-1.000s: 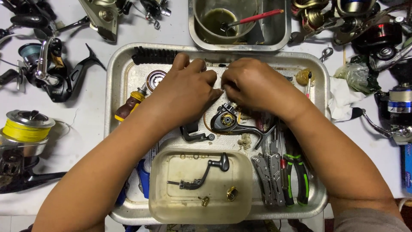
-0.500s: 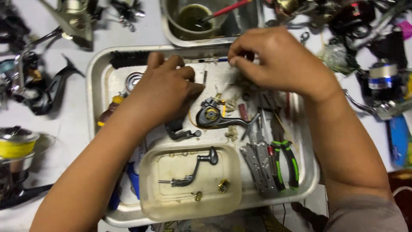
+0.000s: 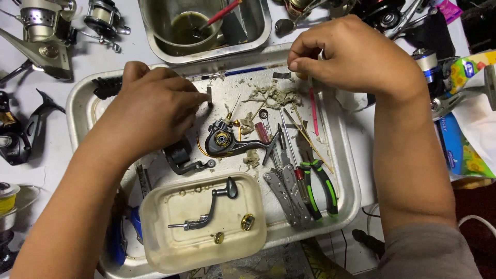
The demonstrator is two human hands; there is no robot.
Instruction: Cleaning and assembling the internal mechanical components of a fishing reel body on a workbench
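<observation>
My left hand (image 3: 150,108) rests over the upper left of a metal tray (image 3: 347,175) and pinches a small dark flat part (image 3: 209,96) at its fingertips. My right hand (image 3: 356,51) hovers over the tray's upper right corner. Its fingers are pinched on something small and thin, mostly hidden. Between the hands lies a black fishing reel body (image 3: 227,142) with a gold centre, next to clumps of dirty grease and wadding (image 3: 271,95). A black bracket piece (image 3: 181,155) lies just below my left hand.
A cloudy plastic tub (image 3: 170,248) holds a crank handle (image 3: 206,212) and gold bits. Green-handled pliers (image 3: 321,188) and a multi-tool (image 3: 283,199) lie right of it. A smaller pan (image 3: 258,31) with an oily bowl and a red brush sits behind. Reels (image 3: 44,31) crowd the left, a tissue packet (image 3: 460,147) the right.
My right hand has lifted away from the reel body and moved to the tray's upper right corner. My left hand stays at the upper left. The view has shifted.
</observation>
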